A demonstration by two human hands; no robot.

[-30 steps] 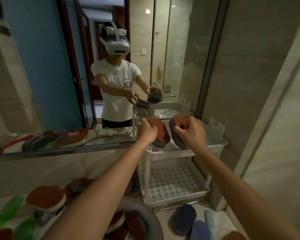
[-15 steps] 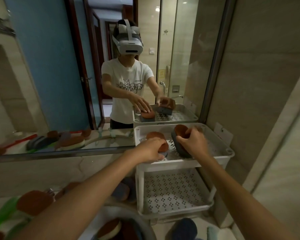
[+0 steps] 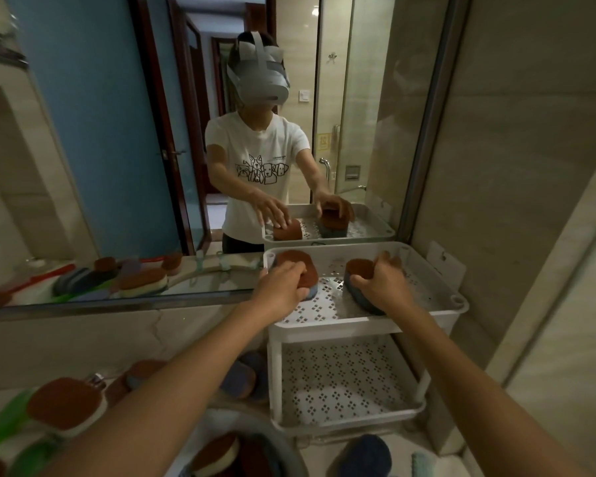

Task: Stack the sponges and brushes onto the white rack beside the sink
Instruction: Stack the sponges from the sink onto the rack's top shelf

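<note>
A white two-tier perforated rack (image 3: 365, 323) stands against the mirror at the right. On its top tier lies a brown-topped blue sponge (image 3: 298, 266) at the left, with my left hand (image 3: 283, 287) curled over its near end. A second brown and blue sponge (image 3: 360, 280) stands tilted on its edge further right, gripped by my right hand (image 3: 382, 285). The rack's lower tier (image 3: 344, 383) holds nothing.
More sponges (image 3: 62, 406) and green-handled brushes (image 3: 4, 425) lie on the counter at the lower left. A basin (image 3: 221, 456) holds several sponges. Blue sponges (image 3: 363, 456) lie in front of the rack. The mirror (image 3: 152, 132) and a tiled wall (image 3: 513, 166) close in behind and right.
Both hands have come down from above the rack with their sponges onto the top tier. The left sponge now lies flat.
</note>
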